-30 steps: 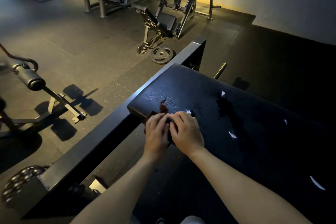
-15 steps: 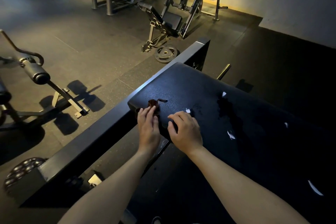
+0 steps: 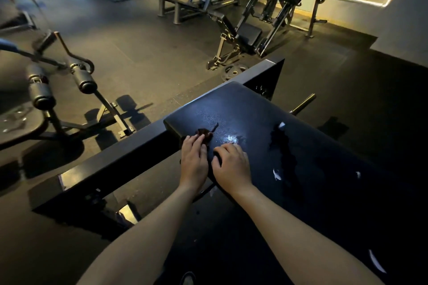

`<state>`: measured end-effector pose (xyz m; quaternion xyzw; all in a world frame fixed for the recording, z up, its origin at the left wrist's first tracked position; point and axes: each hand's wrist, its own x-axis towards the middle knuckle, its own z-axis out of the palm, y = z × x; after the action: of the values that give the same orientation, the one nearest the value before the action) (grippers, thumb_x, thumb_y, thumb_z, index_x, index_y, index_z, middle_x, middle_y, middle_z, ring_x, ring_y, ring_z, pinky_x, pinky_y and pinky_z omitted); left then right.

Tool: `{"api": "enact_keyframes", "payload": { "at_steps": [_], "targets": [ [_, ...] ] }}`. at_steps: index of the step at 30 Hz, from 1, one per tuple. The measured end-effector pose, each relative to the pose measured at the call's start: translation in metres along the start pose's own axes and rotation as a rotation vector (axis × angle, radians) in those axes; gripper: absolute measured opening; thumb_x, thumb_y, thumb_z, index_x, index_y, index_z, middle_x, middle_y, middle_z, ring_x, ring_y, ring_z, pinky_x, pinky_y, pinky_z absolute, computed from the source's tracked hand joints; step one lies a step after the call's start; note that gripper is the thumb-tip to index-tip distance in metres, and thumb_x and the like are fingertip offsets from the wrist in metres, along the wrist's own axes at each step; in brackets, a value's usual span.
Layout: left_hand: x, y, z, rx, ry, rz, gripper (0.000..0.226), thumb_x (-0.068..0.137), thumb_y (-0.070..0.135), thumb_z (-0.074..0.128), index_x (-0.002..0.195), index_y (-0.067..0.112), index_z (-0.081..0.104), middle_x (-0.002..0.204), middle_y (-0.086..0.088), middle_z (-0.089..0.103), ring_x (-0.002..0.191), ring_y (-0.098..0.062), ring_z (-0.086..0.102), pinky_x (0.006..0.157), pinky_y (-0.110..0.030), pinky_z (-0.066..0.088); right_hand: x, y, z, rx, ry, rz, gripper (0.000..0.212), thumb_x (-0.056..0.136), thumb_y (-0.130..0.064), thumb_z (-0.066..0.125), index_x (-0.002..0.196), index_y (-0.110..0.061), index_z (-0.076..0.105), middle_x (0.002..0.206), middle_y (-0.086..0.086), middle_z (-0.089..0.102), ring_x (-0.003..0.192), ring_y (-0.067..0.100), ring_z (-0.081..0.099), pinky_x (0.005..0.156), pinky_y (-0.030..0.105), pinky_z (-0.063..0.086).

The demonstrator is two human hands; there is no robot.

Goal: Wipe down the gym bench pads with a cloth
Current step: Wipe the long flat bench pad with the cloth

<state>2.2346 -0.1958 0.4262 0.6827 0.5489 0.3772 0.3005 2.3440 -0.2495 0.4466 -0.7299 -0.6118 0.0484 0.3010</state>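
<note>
The left hand point(image 3: 194, 160) lay flat, fingers straight, pressing a dark cloth point(image 3: 205, 133) that showed just past its fingertips. The right hand point(image 3: 231, 166) sat close beside it but apart, fingers bent onto the black pad point(image 3: 243, 111); whether it gripped any cloth I could not tell. Right of that hand, the pad had white torn patches point(image 3: 276, 174). Left of the hands ran a dark steel beam point(image 3: 115, 164), and beyond them a weight plate point(image 3: 234, 72) lay on the floor.
</note>
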Motion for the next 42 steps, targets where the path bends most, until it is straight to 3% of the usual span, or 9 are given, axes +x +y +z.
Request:
{"api": "enact_keyframes", "payload": {
  "at_steps": [8,13,16,20,23,30,35,38,42],
  "targets": [
    [-0.053,0.009,0.006,0.135,-0.084,0.223,0.045,0.101,0.035,0.043,0.136,0.015,0.063,0.144,-0.005,0.054,0.141,-0.024,0.04,0.12,-0.041,0.029,-0.031,0.031,-0.023,0.027,0.124,0.059,0.022,0.083,-0.031,0.058,0.097,-0.024,0.073,0.109,-0.005,0.065,0.112,0.02,0.051,0.093,0.043,0.039],
    [-0.003,0.009,-0.002,0.178,-0.043,-0.001,0.038,0.106,0.023,0.048,0.141,0.014,0.058,0.155,-0.007,0.043,0.152,-0.027,0.022,0.123,-0.036,0.011,-0.024,0.026,-0.024,0.093,0.01,0.073,0.036,0.089,-0.035,0.052,0.119,-0.023,0.068,0.117,-0.005,0.065,0.119,0.019,0.052,0.099,0.043,0.031],
    [-0.005,0.021,0.011,0.179,-0.02,-0.036,0.041,0.105,0.028,0.044,0.139,0.012,0.06,0.152,-0.009,0.047,0.148,-0.028,0.029,0.123,-0.039,0.016,-0.023,0.026,-0.025,0.115,-0.013,0.076,0.041,0.091,-0.036,0.049,0.126,-0.022,0.064,0.123,-0.003,0.065,0.123,0.019,0.051,0.102,0.043,0.029],
    [-0.048,0.029,0.017,0.163,-0.062,0.12,0.045,0.097,0.037,0.044,0.133,0.019,0.066,0.141,-0.004,0.058,0.136,-0.023,0.045,0.117,-0.043,0.03,-0.025,0.028,-0.031,0.201,-0.008,0.066,0.03,0.094,-0.029,0.053,0.119,-0.023,0.068,0.116,-0.004,0.067,0.118,0.016,0.051,0.101,0.038,0.031],
    [-0.066,0.026,0.014,0.125,-0.109,0.156,0.05,0.097,0.043,0.04,0.136,0.021,0.064,0.143,-0.002,0.057,0.137,-0.019,0.044,0.118,-0.039,0.03,-0.031,0.032,-0.035,0.262,0.008,0.073,0.024,0.095,-0.024,0.056,0.115,-0.022,0.07,0.114,-0.005,0.066,0.115,0.016,0.051,0.1,0.037,0.035],
    [-0.058,0.049,-0.003,-0.068,-0.095,0.102,0.03,0.101,0.012,0.054,0.126,0.021,0.069,0.126,0.012,0.064,0.116,0.004,0.054,0.106,-0.031,0.043,-0.038,0.025,-0.045,0.349,-0.102,-0.017,0.03,0.099,-0.028,0.05,0.128,-0.033,0.058,0.123,-0.011,0.063,0.113,0.01,0.057,0.103,0.036,0.041],
    [-0.05,0.086,-0.005,-0.361,-0.269,-0.029,0.044,0.109,0.02,0.042,0.152,0.027,0.041,0.127,0.019,0.058,0.111,0.019,0.054,0.093,-0.007,0.044,-0.031,0.021,-0.062,0.713,-0.135,0.13,0.029,0.105,-0.032,0.045,0.127,-0.05,0.051,0.124,-0.027,0.059,0.117,-0.005,0.055,0.098,0.022,0.045],
    [-0.045,0.091,0.0,-0.375,-0.31,-0.052,0.039,0.11,0.027,0.039,0.148,0.025,0.046,0.123,0.019,0.059,0.108,0.019,0.055,0.09,-0.005,0.043,-0.025,0.021,-0.066,0.762,-0.114,0.176,0.032,0.102,-0.029,0.054,0.133,-0.039,0.054,0.126,-0.015,0.06,0.117,-0.001,0.056,0.096,0.022,0.049],
    [-0.035,0.078,-0.001,-0.212,-0.099,0.024,0.029,0.107,0.03,0.043,0.126,0.024,0.064,0.107,0.019,0.067,0.103,0.006,0.062,0.09,-0.021,0.049,-0.017,0.02,-0.063,0.559,0.013,0.218,0.029,0.1,-0.011,0.053,0.126,-0.017,0.066,0.12,0.001,0.064,0.108,0.009,0.058,0.099,0.026,0.049]
  ]
}}
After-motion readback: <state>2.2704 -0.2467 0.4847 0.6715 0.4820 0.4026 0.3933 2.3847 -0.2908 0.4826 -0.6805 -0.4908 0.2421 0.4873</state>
